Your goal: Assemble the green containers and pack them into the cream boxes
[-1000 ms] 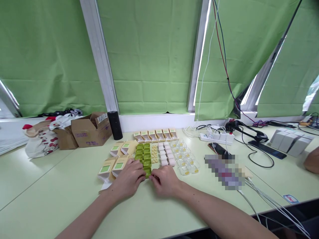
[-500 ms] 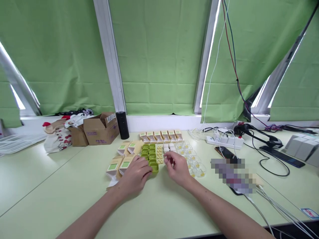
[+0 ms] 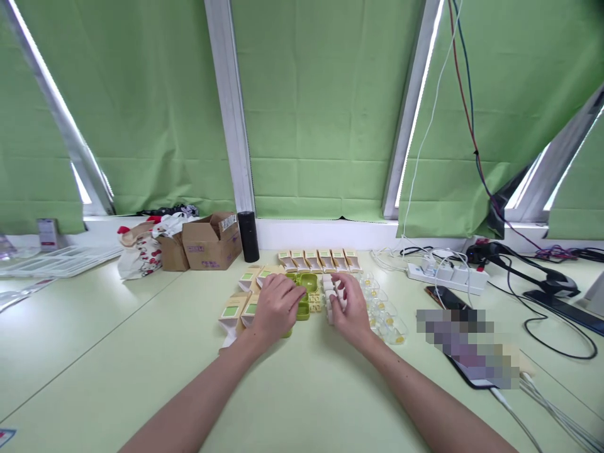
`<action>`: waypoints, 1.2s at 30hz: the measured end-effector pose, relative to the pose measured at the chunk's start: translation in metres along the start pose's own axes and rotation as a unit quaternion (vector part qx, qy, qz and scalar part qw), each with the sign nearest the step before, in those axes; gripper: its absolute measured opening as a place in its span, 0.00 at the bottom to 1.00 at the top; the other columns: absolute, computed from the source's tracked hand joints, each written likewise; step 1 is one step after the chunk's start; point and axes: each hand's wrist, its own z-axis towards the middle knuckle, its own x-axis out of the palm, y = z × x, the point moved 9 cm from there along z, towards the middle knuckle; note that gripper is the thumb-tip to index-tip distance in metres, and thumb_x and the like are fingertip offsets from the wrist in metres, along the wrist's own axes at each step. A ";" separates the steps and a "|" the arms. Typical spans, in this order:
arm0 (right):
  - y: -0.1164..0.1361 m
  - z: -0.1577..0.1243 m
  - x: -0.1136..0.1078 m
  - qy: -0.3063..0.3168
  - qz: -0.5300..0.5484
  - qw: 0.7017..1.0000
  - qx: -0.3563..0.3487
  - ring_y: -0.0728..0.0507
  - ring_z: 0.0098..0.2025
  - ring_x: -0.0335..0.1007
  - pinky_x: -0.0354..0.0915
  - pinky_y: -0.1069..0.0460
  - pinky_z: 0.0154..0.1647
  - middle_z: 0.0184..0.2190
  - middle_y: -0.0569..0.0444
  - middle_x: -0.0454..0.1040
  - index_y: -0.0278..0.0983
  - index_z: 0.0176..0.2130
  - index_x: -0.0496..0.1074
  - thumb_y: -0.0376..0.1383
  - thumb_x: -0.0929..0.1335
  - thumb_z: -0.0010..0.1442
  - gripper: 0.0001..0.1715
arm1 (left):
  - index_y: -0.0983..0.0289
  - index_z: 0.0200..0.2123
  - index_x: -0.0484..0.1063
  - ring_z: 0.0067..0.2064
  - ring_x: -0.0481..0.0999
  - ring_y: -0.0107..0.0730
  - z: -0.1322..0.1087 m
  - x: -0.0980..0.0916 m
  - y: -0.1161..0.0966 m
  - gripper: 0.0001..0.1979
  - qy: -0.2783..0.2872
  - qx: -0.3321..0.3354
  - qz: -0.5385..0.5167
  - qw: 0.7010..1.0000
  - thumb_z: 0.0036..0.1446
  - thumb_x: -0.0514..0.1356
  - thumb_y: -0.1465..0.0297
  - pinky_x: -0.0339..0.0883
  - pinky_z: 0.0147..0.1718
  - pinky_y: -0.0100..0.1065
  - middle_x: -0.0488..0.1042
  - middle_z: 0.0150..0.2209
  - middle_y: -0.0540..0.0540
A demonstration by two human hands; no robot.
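My left hand (image 3: 278, 305) is closed on a small olive-green box (image 3: 309, 282), its edge between thumb and fingers, over the rows of similar green boxes (image 3: 302, 311). My right hand (image 3: 352, 314) reaches among small white blocks (image 3: 329, 286). Its thumb and fingers bend around one white block, partly hidden by the fingers. Between the hands lie small yellow pieces (image 3: 314, 303). Right of my right hand stand clear plastic cups with yellow bits inside (image 3: 389, 321). Left of my left hand lie cream paper packets with green labels (image 3: 231, 313).
A row of cream packets (image 3: 318, 260) stands at the back. Behind on the left are a cardboard box (image 3: 210, 245), a black cylinder (image 3: 248, 236) and a cloth bag (image 3: 140, 255). To the right lie a power strip (image 3: 446, 277), a phone (image 3: 448, 297) and cables (image 3: 559, 393).
My left hand has lifted a green box up from the near end of the rows. My right hand has moved onto the white blocks. The view has turned slightly left.
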 end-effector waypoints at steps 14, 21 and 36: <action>0.034 -0.016 0.008 0.040 -0.051 0.993 -0.101 0.31 0.60 0.68 0.69 0.32 0.59 0.60 0.41 0.71 0.41 0.69 0.58 0.35 0.67 0.67 0.34 | 0.60 0.40 0.77 0.35 0.69 0.38 -0.022 0.006 -0.016 0.12 0.000 0.024 0.024 0.999 0.68 0.56 0.79 0.62 0.41 0.42 0.76 0.29 0.54; 0.029 -0.017 0.011 0.046 -0.035 0.995 -0.087 0.32 0.57 0.68 0.72 0.35 0.55 0.55 0.43 0.75 0.42 0.65 0.62 0.31 0.68 0.65 0.31 | 0.59 0.42 0.77 0.35 0.72 0.40 -0.026 0.010 -0.021 0.11 0.013 0.019 -0.004 1.000 0.67 0.57 0.78 0.62 0.41 0.43 0.75 0.30 0.54; -0.010 -0.017 0.026 0.060 0.292 0.931 0.211 0.45 0.32 0.74 0.70 0.52 0.26 0.37 0.52 0.78 0.41 0.52 0.70 0.53 0.71 0.66 0.23 | 0.58 0.62 0.64 0.54 0.71 0.51 -0.032 0.013 0.002 0.21 -0.004 -0.112 -0.101 0.989 0.68 0.58 0.76 0.72 0.51 0.52 0.77 0.51 0.62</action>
